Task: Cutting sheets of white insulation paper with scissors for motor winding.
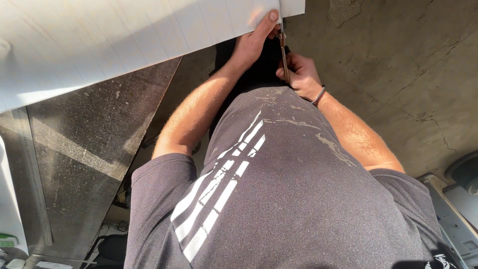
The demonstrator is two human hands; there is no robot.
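Note:
A large white sheet [124,40] with faint ruled lines lies over a dark worktable [99,129] and juts past its edge. My left hand [254,40] pinches the sheet's overhanging edge, thumb on top. My right hand [301,74], a band at its wrist, is closed around a slim scissors-like cutting tool [284,55]. The tool's blades point up into a slit in the sheet, right next to my left thumb. My dark striped shirt [279,199] fills the lower part of the view.
A long metal ruler [32,174] lies along the worktable's left side, next to a white object [7,199] at the frame edge. Cracked concrete floor [398,74] lies to the right. Grey equipment [458,199] sits at the bottom right.

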